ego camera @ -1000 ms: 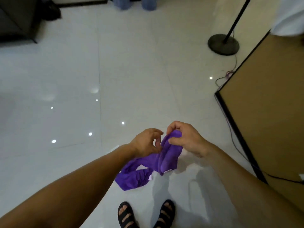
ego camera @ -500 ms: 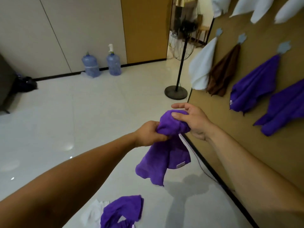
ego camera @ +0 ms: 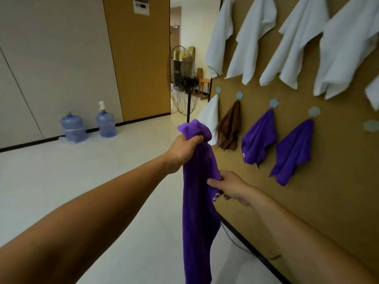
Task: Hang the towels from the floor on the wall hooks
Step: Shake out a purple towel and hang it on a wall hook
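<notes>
Up goes the purple cloth towel, now hanging long beside the tan hook wall: left hand fists its bunched top, right hand pinches its edge. Lower row: two hung purple towels, one brown towel, one white towel.

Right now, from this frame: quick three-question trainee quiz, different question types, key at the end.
1. True or false: the left hand grips the long purple cloth towel at its top end.
2. The small brown cloth towel hangs on: A the upper row, B the lower row, C no hook.
3. Fill in: the pale-blue flower-shaped wall hook at far right holds ____.
Key: 1 true; 2 B; 3 nothing.
</notes>
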Tool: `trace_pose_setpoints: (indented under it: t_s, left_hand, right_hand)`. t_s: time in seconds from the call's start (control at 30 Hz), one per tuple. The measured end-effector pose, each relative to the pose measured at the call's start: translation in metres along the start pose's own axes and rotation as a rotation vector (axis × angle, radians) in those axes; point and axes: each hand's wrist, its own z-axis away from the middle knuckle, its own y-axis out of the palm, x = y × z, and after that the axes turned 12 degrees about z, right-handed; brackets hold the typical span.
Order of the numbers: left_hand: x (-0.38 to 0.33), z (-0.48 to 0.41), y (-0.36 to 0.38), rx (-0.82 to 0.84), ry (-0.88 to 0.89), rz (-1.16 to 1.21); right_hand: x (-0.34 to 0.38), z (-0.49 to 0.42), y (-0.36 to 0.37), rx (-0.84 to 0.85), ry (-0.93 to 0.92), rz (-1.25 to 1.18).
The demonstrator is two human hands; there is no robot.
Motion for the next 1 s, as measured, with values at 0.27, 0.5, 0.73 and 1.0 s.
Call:
trace_pose_setpoints:
  t_s: [0.27, 0.5, 0.73, 1.0]
  left_hand:
    - [-0.027, -0.017, -0.007, 0.026, 0.181, -0.478]
    - [-0.053, -0.003, 0.034, 0.226, -0.027, 0.001]
    - [-0.078, -0.001, 0.024, 0.527, 0.060, -0.158]
    - [-0.025, -0.007, -0.007, 0.593, -0.258, -0.381]
  right_hand:
    - [0.008, 0.001, -0.060, -0.520, -0.021, -0.169]
    - [0.053, 0.004, -0.053, -0.378, -0.101, -0.501]
    - [0.042, 0.008, -0.040, -0.300, -0.293, -0.345]
    - [0.067, 0.024, -0.069, -0.212, -0.204, -0.952]
